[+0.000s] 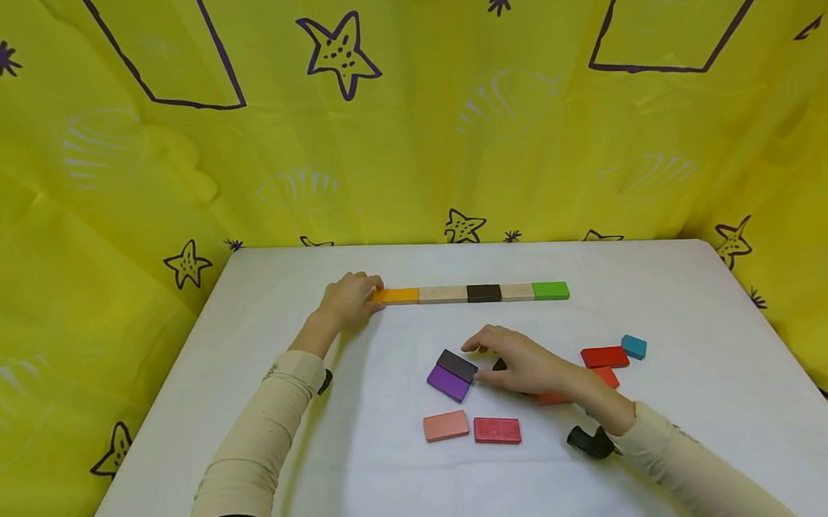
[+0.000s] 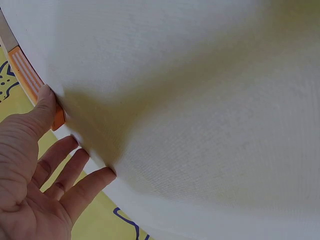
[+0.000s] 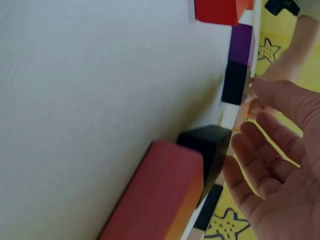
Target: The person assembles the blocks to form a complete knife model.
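In the head view, my left hand (image 1: 348, 299) pinches the left end of an orange block (image 1: 398, 296) between thumb and fingertips. That block begins a straight row with plain wood blocks (image 1: 442, 294), a black block (image 1: 484, 293) and a green block (image 1: 551, 290). Its striped side shows in the left wrist view, the thumb against it. My right hand (image 1: 525, 360) hovers with relaxed fingers and holds nothing. Its fingertips are beside a dark grey block (image 1: 457, 365), which touches a purple block (image 1: 450, 383). Another black block (image 1: 500, 365) is partly hidden behind this hand.
Nearer me lie a salmon block (image 1: 446, 426) and a crimson block (image 1: 496, 431). Red blocks (image 1: 605, 357) and a blue block (image 1: 634, 347) are grouped on the right, partly behind my right forearm. A yellow patterned curtain (image 1: 407, 134) hangs beyond the white table (image 1: 398, 493).
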Demonstrator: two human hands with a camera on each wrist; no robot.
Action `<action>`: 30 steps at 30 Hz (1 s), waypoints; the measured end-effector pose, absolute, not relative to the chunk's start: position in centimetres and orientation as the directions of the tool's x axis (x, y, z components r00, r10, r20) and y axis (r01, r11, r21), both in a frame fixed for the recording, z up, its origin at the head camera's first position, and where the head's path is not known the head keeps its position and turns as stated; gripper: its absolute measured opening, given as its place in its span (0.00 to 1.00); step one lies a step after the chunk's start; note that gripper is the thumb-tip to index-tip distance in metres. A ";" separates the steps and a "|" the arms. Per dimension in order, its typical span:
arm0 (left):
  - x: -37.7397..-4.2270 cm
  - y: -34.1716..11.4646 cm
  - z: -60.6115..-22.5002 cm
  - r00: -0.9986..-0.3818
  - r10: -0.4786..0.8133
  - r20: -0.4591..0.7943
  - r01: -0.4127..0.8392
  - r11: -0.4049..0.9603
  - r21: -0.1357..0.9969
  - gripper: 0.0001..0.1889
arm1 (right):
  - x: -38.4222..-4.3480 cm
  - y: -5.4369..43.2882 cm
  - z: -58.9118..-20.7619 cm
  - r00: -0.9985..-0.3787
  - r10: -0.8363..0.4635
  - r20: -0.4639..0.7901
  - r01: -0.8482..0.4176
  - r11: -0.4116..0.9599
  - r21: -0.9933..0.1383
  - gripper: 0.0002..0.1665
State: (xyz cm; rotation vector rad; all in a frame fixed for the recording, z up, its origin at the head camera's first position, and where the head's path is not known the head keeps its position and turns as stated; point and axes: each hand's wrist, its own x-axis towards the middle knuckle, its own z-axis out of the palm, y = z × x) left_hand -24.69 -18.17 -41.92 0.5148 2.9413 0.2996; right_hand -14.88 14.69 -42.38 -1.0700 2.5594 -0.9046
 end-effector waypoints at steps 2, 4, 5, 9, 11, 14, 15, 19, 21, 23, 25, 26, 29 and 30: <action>-24.7 -18.1 -41.9 -0.931 0.350 -0.102 0.323 0.921 0.216 0.17 | -14.8 14.4 -42.4 -0.701 -0.713 0.025 -0.573 0.542 -0.614 0.22; -24.6 -18.1 -41.8 -0.931 0.351 -0.102 0.323 0.921 0.219 0.17 | -14.8 14.2 -42.5 -0.693 -0.720 0.024 -0.581 0.538 -0.610 0.22; -24.6 -18.1 -41.8 -0.930 0.353 -0.102 0.325 0.920 0.220 0.17 | -14.8 14.1 -42.5 -0.690 -0.723 0.022 -0.583 0.538 -0.608 0.22; -24.6 -18.1 -41.7 -0.930 0.354 -0.103 0.325 0.919 0.224 0.17 | -14.7 13.8 -42.6 -0.684 -0.729 0.012 -0.590 0.544 -0.597 0.21; -24.6 -18.1 -41.8 -0.929 0.354 -0.106 0.325 0.920 0.221 0.17 | -14.7 13.6 -42.6 -0.684 -0.729 0.006 -0.590 0.549 -0.591 0.21; -24.6 -18.1 -41.8 -0.930 0.352 -0.109 0.324 0.921 0.216 0.17 | -14.7 13.6 -42.6 -0.686 -0.727 0.000 -0.592 0.559 -0.580 0.21; -24.6 -18.1 -41.8 -0.930 0.352 -0.110 0.323 0.921 0.217 0.17 | -14.8 13.6 -42.6 -0.689 -0.725 0.001 -0.592 0.563 -0.576 0.21; -24.6 -18.1 -41.8 -0.930 0.351 -0.110 0.322 0.921 0.218 0.17 | -14.9 13.6 -42.6 -0.710 -0.705 0.006 -0.593 0.593 -0.545 0.21; -24.6 -18.1 -41.7 -0.929 0.355 -0.109 0.327 0.921 0.214 0.17 | -15.0 13.5 -42.7 -0.723 -0.690 0.011 -0.590 0.610 -0.528 0.21; -24.7 -18.2 -41.8 -0.928 0.357 -0.107 0.329 0.920 0.212 0.17 | -15.1 13.5 -42.7 -0.735 -0.678 0.015 -0.587 0.624 -0.516 0.20; -24.7 -18.2 -41.8 -0.928 0.358 -0.106 0.330 0.919 0.214 0.17 | -15.3 13.5 -42.8 -0.742 -0.670 0.019 -0.585 0.634 -0.506 0.20; -24.7 -18.2 -41.8 -0.928 0.358 -0.106 0.331 0.919 0.214 0.17 | -15.3 13.5 -42.8 -0.745 -0.667 0.024 -0.585 0.636 -0.504 0.20; -24.7 -18.2 -41.9 -0.929 0.355 -0.108 0.326 0.920 0.216 0.17 | -15.4 13.4 -42.8 -0.750 -0.661 0.033 -0.585 0.639 -0.500 0.20; -24.7 -18.2 -41.9 -0.929 0.355 -0.108 0.327 0.920 0.215 0.17 | -15.4 13.4 -42.8 -0.752 -0.658 0.036 -0.585 0.640 -0.498 0.20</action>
